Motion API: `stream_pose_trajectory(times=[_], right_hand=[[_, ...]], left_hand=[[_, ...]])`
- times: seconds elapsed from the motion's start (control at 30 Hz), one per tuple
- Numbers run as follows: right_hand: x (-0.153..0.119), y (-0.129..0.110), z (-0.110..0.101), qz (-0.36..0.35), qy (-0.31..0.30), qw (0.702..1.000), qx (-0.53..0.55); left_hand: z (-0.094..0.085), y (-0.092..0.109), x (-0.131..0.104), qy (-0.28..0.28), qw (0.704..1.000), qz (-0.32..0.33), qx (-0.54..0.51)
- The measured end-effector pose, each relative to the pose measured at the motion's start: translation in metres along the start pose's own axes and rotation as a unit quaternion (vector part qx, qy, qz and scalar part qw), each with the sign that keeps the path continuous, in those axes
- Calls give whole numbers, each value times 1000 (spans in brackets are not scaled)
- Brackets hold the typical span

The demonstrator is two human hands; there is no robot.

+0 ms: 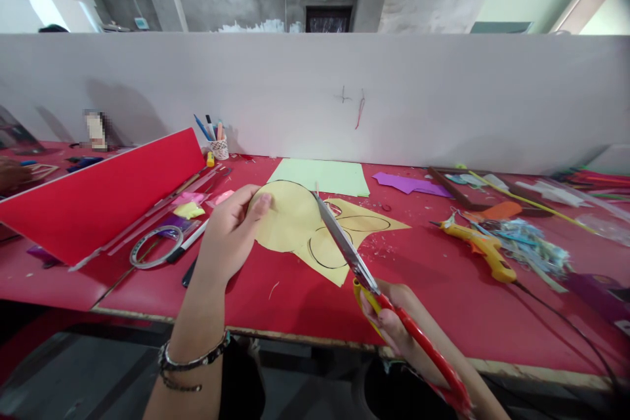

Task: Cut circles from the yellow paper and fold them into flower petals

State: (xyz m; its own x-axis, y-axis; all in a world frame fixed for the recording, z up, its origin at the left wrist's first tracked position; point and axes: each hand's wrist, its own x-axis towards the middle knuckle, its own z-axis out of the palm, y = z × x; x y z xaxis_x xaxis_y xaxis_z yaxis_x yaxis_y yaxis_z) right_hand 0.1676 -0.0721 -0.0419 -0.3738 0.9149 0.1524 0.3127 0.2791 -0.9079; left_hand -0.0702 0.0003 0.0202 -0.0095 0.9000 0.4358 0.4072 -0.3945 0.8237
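My left hand pinches the left edge of a sheet of yellow paper, thumb on top. The sheet has a rounded, dark-outlined top, and ovals are drawn in black on its right part. In my right hand is a pair of scissors with red and yellow handles, its blades pointing up and left. Their tips meet the rounded edge of the paper. How far the blades are apart is hard to see. A pale green sheet lies just behind.
At left stand a red board and a pen cup, near a tape roll. A yellow glue gun with a cord lies at right beside tangled scraps. Purple paper lies behind. A white partition closes the back.
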Motion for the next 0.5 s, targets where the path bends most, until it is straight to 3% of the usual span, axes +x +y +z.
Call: stream_pose_trajectory(times=[0.23, 0.5], right_hand=[[-13, 14, -3, -35, 24, 999, -32], [-21, 32, -4, 4, -8, 999, 34]], left_hand=[[-4, 4, -1, 2, 999, 14, 51], [-7, 12, -4, -11, 996, 44, 83]])
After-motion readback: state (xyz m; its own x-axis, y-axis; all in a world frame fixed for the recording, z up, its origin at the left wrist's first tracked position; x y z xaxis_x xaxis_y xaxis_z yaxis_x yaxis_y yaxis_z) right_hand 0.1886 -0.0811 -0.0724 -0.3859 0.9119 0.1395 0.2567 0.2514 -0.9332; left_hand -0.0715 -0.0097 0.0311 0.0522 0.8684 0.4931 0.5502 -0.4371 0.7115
